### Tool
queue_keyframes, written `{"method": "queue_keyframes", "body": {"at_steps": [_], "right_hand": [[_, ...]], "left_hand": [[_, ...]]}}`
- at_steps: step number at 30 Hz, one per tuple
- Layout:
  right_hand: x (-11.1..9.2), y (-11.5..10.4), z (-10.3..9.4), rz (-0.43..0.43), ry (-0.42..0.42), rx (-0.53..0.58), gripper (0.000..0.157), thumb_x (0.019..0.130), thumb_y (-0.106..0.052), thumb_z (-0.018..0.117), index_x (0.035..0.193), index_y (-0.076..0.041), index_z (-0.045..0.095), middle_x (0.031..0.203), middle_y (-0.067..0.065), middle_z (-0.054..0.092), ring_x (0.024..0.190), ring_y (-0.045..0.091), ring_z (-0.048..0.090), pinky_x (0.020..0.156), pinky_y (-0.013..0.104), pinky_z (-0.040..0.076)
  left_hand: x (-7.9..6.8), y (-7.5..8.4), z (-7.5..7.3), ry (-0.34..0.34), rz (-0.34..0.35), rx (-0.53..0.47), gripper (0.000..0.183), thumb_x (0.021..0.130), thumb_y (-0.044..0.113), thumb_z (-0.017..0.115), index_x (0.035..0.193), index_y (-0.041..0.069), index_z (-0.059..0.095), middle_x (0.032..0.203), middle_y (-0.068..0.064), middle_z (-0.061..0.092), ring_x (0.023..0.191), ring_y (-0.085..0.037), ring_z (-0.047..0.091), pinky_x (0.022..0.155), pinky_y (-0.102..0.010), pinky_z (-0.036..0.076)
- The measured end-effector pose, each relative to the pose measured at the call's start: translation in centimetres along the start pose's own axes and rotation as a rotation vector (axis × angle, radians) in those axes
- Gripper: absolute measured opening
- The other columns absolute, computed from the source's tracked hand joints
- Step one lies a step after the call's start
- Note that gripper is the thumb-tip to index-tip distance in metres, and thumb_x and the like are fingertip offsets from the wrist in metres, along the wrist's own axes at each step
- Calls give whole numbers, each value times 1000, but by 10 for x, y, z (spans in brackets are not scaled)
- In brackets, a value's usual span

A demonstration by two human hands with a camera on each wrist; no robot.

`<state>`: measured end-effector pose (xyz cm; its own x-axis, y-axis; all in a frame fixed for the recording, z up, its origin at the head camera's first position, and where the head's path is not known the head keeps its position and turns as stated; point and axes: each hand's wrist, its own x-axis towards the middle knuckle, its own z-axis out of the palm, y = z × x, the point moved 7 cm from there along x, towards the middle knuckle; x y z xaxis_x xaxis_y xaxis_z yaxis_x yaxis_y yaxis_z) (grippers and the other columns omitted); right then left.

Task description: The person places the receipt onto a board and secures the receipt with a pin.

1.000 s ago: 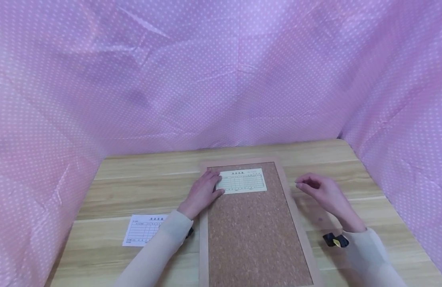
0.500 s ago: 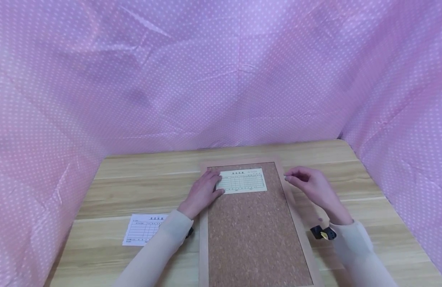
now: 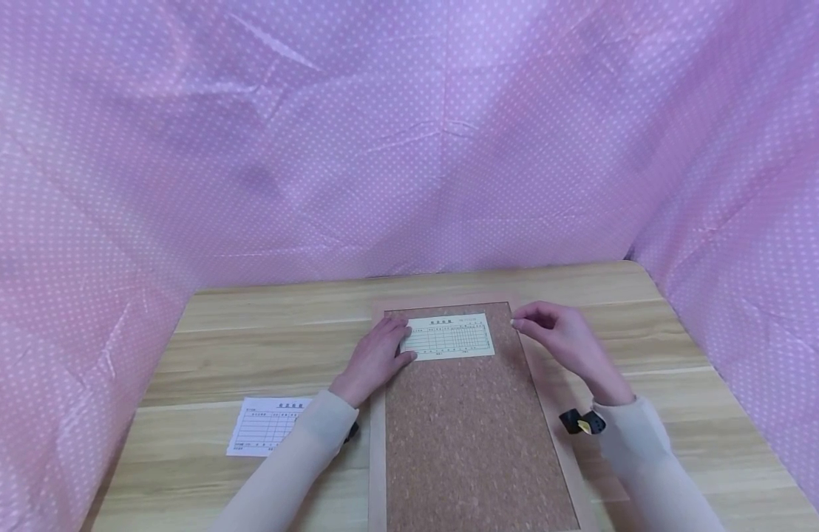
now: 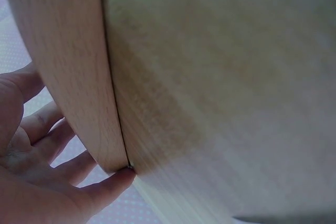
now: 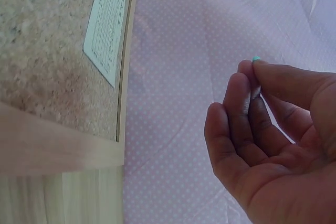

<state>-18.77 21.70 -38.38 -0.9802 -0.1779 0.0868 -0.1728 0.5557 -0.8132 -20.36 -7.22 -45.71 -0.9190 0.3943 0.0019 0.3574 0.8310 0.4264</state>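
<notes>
A pale yellow printed form (image 3: 448,337) lies on the upper part of a wood-framed corkboard (image 3: 469,436). My left hand (image 3: 376,352) rests at the form's left edge, with thumb and fingers spread over the board's left frame. In the left wrist view, a fingertip touches the corner of the frame. My right hand (image 3: 561,341) is raised at the board's upper right, its thumb and index fingertips pinched together. Between them a small green piece (image 5: 256,58) shows in the right wrist view; most of it is hidden, so I cannot tell its kind.
A white printed form (image 3: 266,426) lies on the wooden table (image 3: 203,355) to the left, partly covered by the left forearm. Black wrist gear (image 3: 582,422) sits at the right cuff. A pink dotted cloth (image 3: 409,148) hangs behind and at both sides.
My right hand has moved left from over the table to the board's upper right edge, close to the yellow form's corner. The left hand and the form have stayed in place.
</notes>
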Motion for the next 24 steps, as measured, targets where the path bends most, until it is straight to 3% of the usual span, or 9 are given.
{"method": "queue_keyframes", "body": {"at_steps": [14,24], "right_hand": [[15,-8,17,-13,-42,35,19,99,-17,71,109,-2,75,97,14,74,82,16,61,70,24,49],[25,-15,33,-41,-72,46,16,98,-13,71,109,-2,76,96,7,73,80,18,57,65,25,48]], "left_hand": [[1,0,0,-14,-13,7,49,98,26,72,138,-1,62,154,-16,50,148,-38,36,121,-52,31],[1,-1,-1,-25,-23,4,49,99,28,71,139,0,62,155,-16,50,149,-38,36,120,-54,32]]}}
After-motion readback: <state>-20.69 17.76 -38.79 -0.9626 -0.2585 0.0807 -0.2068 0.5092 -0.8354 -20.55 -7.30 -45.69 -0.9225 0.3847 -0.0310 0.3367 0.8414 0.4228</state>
